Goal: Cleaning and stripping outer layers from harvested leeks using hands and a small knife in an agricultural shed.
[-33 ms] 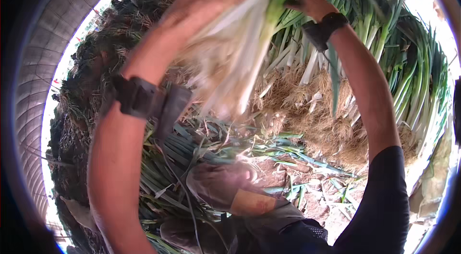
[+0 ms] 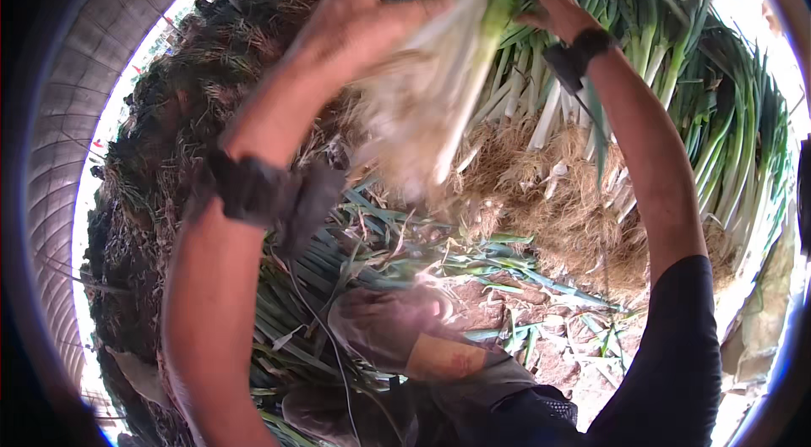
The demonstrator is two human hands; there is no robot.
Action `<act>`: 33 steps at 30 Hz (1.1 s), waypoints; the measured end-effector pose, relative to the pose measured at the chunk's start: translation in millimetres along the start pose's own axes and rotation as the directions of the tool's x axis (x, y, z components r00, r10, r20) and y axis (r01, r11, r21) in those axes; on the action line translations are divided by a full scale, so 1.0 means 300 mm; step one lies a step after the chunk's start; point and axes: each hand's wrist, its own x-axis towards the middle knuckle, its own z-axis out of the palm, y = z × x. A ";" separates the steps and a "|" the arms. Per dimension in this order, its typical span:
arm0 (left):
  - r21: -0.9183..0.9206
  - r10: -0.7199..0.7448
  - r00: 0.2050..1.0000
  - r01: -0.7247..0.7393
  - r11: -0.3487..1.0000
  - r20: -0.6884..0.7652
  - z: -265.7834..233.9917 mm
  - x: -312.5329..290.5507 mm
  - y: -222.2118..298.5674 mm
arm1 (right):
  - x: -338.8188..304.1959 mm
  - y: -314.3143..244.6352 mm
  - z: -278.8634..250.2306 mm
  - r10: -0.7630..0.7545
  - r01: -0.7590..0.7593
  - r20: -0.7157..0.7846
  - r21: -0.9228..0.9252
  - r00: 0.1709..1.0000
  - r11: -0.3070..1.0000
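Nearest the camera, a worn boot [image 2: 384, 324] rests on reddish soil [image 2: 498, 295] strewn with cut green leaves [image 2: 473, 265]. Higher up, both arms are raised. The left hand [image 2: 355, 20] presses its fingers around the pale stalks of a bunch of leeks [image 2: 439, 67], roots dangling blurred. The right hand [image 2: 557, 12] clasps the bunch's green side. Behind stands a stack of leeks [image 2: 676, 100], roots facing out.
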 end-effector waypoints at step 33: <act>-0.735 -0.959 -0.129 0.670 0.103 -0.252 0.470 -2.154 -0.763 | -0.948 -0.256 1.284 -0.074 0.227 0.732 -0.112 0.677 0.968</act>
